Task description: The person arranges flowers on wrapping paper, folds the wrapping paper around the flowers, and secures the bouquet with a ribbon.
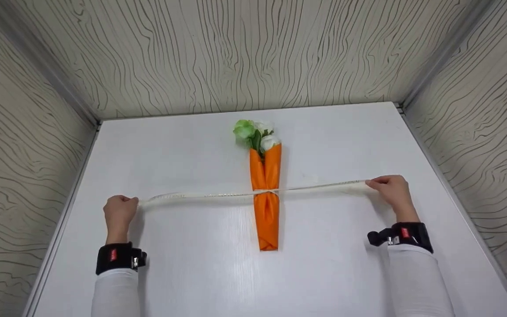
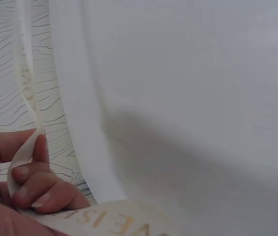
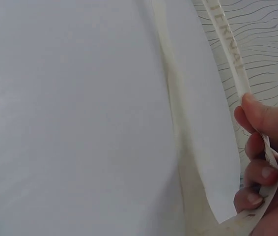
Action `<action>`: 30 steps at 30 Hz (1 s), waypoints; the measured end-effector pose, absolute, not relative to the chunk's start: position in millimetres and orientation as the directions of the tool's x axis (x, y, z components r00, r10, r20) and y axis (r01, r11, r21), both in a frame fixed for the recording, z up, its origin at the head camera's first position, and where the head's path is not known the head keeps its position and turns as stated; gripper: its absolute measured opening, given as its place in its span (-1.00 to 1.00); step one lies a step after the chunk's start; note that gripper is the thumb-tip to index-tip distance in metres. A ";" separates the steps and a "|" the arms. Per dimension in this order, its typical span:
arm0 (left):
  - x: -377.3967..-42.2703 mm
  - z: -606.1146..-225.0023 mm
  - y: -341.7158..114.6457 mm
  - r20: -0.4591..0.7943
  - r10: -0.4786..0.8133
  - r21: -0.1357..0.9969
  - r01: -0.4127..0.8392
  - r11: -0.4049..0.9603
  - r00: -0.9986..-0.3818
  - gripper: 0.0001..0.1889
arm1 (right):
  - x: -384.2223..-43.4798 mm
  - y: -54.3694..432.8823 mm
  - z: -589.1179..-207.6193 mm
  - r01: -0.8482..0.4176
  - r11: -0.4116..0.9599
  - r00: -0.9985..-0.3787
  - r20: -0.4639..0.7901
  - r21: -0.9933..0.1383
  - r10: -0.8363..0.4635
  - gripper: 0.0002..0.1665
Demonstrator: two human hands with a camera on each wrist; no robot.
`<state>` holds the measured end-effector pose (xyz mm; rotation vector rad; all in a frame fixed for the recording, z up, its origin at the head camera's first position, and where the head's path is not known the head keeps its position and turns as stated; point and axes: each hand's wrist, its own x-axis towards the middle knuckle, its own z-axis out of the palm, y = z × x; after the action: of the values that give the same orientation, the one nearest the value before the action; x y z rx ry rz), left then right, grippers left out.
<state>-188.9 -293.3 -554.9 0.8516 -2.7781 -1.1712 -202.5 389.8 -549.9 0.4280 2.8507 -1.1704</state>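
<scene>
A bouquet wrapped in orange paper (image 1: 266, 220) lies on the white table, with white and pale green flowers (image 1: 255, 132) at its far end. Around its middle goes a cream ribbon (image 1: 225, 195) with gold lettering, crossed over itself on top and stretched out to both sides. My left hand (image 1: 120, 213) pinches the ribbon's left end; in the left wrist view a lettered length of ribbon (image 2: 114, 219) hangs past the fingers. On the other side my right hand (image 1: 392, 191) pinches the right end, and the ribbon (image 3: 237, 69) loops down through its curled fingers.
The white table (image 1: 192, 273) is bordered by wood-grain patterned walls (image 1: 236, 53) at the back and both sides. Black bands (image 1: 115, 258) with small devices sit on both wrists, over white sleeves.
</scene>
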 end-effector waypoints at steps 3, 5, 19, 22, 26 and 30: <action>-187.5 -553.5 -295.7 -0.210 -0.491 0.655 -0.495 0.571 -0.845 -0.69 | -204.5 394.1 -541.1 0.294 0.648 -0.947 -0.121 -0.702 0.298 -0.36; -186.6 -552.5 -297.3 -0.213 -0.489 0.648 -0.497 0.577 -0.846 -0.68 | -206.3 396.2 -534.9 0.309 0.626 -0.937 -0.115 -0.716 0.331 -0.36; -174.6 -555.0 -303.9 -0.223 -0.495 0.650 -0.506 0.567 -0.840 -0.65 | -212.7 410.8 -531.9 0.446 0.451 -0.852 -0.212 -0.773 0.478 -0.28; -174.1 -554.4 -305.0 -0.247 -0.491 0.649 -0.518 0.557 -0.836 -0.61 | -213.0 411.3 -534.0 0.459 0.440 -0.840 -0.215 -0.772 0.499 -0.29; -174.0 -555.7 -306.6 -0.252 -0.502 0.647 -0.529 0.548 -0.828 -0.60 | -215.0 413.1 -537.1 0.468 0.440 -0.828 -0.206 -0.766 0.521 -0.30; -174.0 -560.6 -307.7 -0.249 -0.510 0.643 -0.534 0.549 -0.823 -0.62 | -216.8 413.6 -544.5 0.479 0.452 -0.823 -0.205 -0.753 0.530 -0.35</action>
<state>-174.0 -307.7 -560.6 0.9419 -2.7937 -1.1782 -216.8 413.6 -544.5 0.9491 2.7269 -1.3830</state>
